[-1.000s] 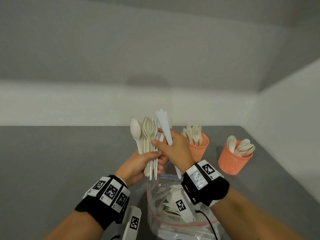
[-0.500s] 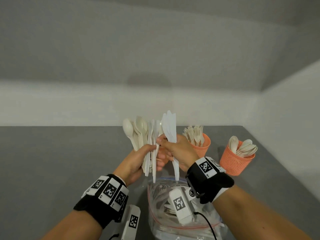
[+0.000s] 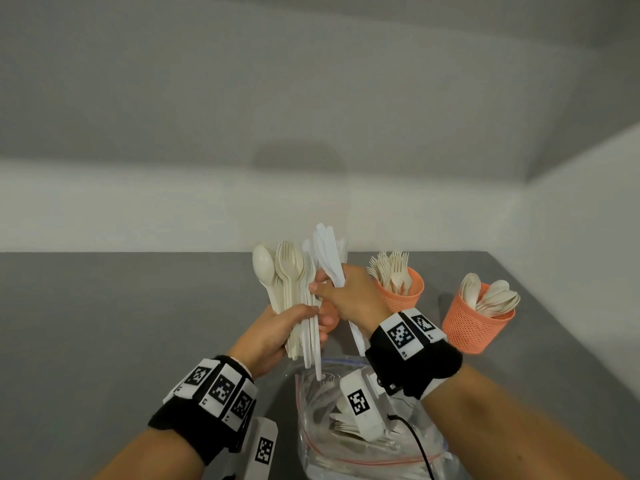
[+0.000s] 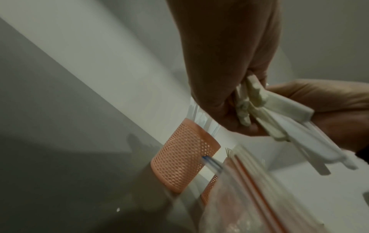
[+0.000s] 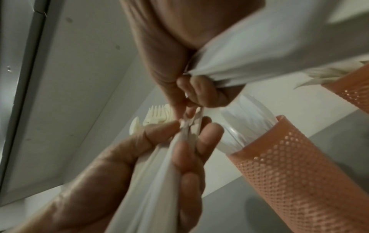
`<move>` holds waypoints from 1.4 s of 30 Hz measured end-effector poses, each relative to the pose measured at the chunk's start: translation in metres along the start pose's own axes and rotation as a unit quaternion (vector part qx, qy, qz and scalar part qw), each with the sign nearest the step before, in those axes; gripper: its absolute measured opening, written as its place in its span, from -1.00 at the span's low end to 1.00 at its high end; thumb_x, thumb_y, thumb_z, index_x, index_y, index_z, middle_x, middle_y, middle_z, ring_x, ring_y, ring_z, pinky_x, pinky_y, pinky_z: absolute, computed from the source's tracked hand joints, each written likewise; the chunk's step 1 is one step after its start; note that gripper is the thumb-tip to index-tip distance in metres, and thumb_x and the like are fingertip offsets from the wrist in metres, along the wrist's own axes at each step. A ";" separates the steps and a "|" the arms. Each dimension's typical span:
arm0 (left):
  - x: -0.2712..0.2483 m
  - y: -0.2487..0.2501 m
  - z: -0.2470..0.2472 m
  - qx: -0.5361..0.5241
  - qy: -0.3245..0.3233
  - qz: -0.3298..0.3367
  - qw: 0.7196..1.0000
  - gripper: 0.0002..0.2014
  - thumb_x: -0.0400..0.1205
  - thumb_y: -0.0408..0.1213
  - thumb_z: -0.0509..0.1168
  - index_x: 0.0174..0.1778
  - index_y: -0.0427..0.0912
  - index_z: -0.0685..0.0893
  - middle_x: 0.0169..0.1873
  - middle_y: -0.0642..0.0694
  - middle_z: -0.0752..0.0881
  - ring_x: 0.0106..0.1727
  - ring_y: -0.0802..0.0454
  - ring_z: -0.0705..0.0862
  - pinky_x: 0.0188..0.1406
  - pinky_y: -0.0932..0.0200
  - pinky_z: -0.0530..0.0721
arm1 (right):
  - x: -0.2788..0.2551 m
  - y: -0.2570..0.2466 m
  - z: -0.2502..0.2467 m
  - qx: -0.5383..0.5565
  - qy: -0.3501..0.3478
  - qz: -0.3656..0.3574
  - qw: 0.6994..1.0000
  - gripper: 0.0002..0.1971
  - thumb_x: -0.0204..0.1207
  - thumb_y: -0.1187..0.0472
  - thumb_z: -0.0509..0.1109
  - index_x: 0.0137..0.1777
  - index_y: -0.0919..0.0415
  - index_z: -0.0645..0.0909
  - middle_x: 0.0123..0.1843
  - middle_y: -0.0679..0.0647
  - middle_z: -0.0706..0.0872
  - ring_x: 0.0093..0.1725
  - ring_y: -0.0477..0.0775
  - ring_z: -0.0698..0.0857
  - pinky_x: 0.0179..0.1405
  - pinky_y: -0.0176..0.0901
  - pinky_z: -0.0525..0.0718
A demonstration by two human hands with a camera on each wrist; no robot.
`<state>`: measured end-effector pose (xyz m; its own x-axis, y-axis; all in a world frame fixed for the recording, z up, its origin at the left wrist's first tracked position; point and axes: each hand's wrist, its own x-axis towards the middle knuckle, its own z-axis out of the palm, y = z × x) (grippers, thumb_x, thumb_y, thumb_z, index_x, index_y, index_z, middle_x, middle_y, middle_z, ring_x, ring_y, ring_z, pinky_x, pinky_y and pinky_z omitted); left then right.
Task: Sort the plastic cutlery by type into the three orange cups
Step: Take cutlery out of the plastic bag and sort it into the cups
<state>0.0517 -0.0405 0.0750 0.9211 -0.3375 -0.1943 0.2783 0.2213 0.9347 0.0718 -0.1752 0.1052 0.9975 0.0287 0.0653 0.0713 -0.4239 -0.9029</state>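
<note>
My left hand (image 3: 294, 327) grips an upright mixed bundle (image 3: 287, 275) of beige spoons, forks and white knives by the handles. My right hand (image 3: 341, 292) holds several white knives (image 3: 327, 251) and its thumb and forefinger pinch one more piece in the bundle. One orange cup (image 3: 403, 299) holds forks and another orange cup (image 3: 474, 327) holds spoons. A third orange cup (image 5: 295, 170) with white knives (image 5: 249, 126) in it stands behind my hands, hidden in the head view. It also shows in the left wrist view as a mesh cup (image 4: 185, 159).
A clear zip bag (image 3: 349, 434) with more cutlery lies on the grey table (image 3: 121, 323) right below my hands. The white wall (image 3: 138, 209) runs along the back, and a side wall (image 3: 588, 202) closes the right edge past the cups.
My right hand has drawn white knives out of the left hand's bundle and stood them upright in its own grip. It has reached back into the bundle, while the left hand stays put.
</note>
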 end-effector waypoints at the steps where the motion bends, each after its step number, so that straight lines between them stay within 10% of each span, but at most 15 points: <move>1: 0.000 0.000 -0.001 -0.006 0.001 0.000 1.000 -0.75 0.63 -0.45 0.18 0.21 -0.35 0.58 -0.21 -0.30 0.75 -0.41 0.01 0.76 -0.39 0.17 0.76 | 0.001 0.000 -0.001 -0.008 -0.009 -0.003 1.000 -0.96 0.47 0.28 0.42 -0.17 0.25 0.65 -0.22 0.11 0.67 -0.17 0.02 0.64 -0.22 -0.34 0.54; 11: 0.014 0.003 -0.015 -0.030 0.108 0.024 0.993 -0.84 0.60 -0.49 0.21 0.04 -0.33 0.65 -0.41 -0.20 0.70 -0.52 0.05 0.68 -0.50 0.23 0.68 | 0.024 -0.003 -0.011 0.145 0.119 -0.013 0.982 -0.87 0.62 0.31 0.07 0.08 0.28 0.40 -0.33 0.14 0.48 -0.41 0.02 0.49 -0.51 -0.27 0.52; 15: 0.014 0.001 -0.021 -0.049 0.118 0.021 0.992 -0.87 0.62 -0.48 0.19 -0.06 -0.26 0.63 -0.51 -0.12 0.69 -0.57 0.09 0.63 -0.55 0.26 0.66 | 0.045 -0.004 -0.027 0.262 0.155 -0.011 0.952 -0.81 0.65 0.33 0.04 0.22 0.23 0.33 -0.12 0.12 0.68 -0.15 0.07 0.71 -0.06 -0.05 0.74; 18: 0.016 0.001 -0.023 -0.054 0.115 0.011 0.992 -0.90 0.63 -0.44 0.22 -0.04 -0.27 0.64 -0.53 -0.08 0.71 -0.58 0.10 0.64 -0.53 0.26 0.68 | 0.057 -0.001 -0.027 0.310 0.186 0.001 0.932 -0.87 0.67 0.31 0.06 0.17 0.17 0.28 -0.23 0.10 0.61 -0.36 0.04 0.65 -0.34 -0.17 0.73; 21: 0.017 0.003 -0.021 -0.057 0.103 0.008 0.993 -0.91 0.63 -0.39 0.25 -0.01 -0.27 0.65 -0.53 -0.07 0.72 -0.58 0.10 0.64 -0.52 0.26 0.68 | 0.071 0.005 -0.020 0.277 0.242 0.002 0.930 -0.78 0.62 0.11 0.24 0.14 0.18 0.33 -0.39 0.02 0.40 -0.56 -0.09 0.37 -0.64 -0.31 0.46; 24: 0.019 0.005 -0.020 -0.046 0.091 0.013 0.995 -0.88 0.62 -0.37 0.26 0.01 -0.26 0.67 -0.51 -0.07 0.72 -0.56 0.11 0.65 -0.49 0.26 0.69 | 0.081 0.008 -0.011 0.247 0.309 -0.033 0.918 -0.68 0.52 -0.03 0.36 0.02 0.16 0.35 -0.34 0.05 0.43 -0.44 0.01 0.45 -0.43 -0.15 0.58; 31: 0.022 0.007 -0.022 -0.036 0.069 0.030 0.996 -0.89 0.63 -0.37 0.25 0.00 -0.25 0.65 -0.49 -0.06 0.70 -0.54 0.10 0.63 -0.45 0.25 0.67 | 0.088 0.027 0.011 0.177 0.292 -0.090 0.936 -0.66 0.56 0.13 0.35 0.21 0.24 0.35 -0.13 -0.05 0.58 -0.15 -0.10 0.61 -0.29 -0.63 0.54; 36: 0.025 0.006 -0.026 -0.045 0.061 0.034 0.997 -0.91 0.63 -0.40 0.24 -0.03 -0.25 0.64 -0.48 -0.08 0.69 -0.54 0.11 0.62 -0.45 0.26 0.66 | 0.088 0.050 0.019 0.051 0.236 -0.132 0.961 -0.93 0.61 0.28 0.25 -0.07 0.24 0.41 -0.15 0.00 0.48 -0.07 0.04 0.49 -0.16 -0.51 0.40; 42: 0.028 0.003 -0.026 -0.040 0.064 0.034 0.997 -0.89 0.64 -0.39 0.23 0.01 -0.24 0.64 -0.48 -0.07 0.69 -0.53 0.11 0.63 -0.44 0.26 0.66 | 0.078 0.031 0.006 -0.087 0.203 -0.192 0.956 -0.84 0.59 0.32 0.21 0.08 0.41 0.50 0.10 0.18 0.46 0.13 0.06 0.45 0.18 -0.22 0.42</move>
<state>0.0855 -0.0257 0.0642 0.9644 -0.2009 -0.1717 0.2293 0.3133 0.9216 0.1514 -0.1807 0.0794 0.8117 -0.1262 0.5702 0.3963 -0.5980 -0.6966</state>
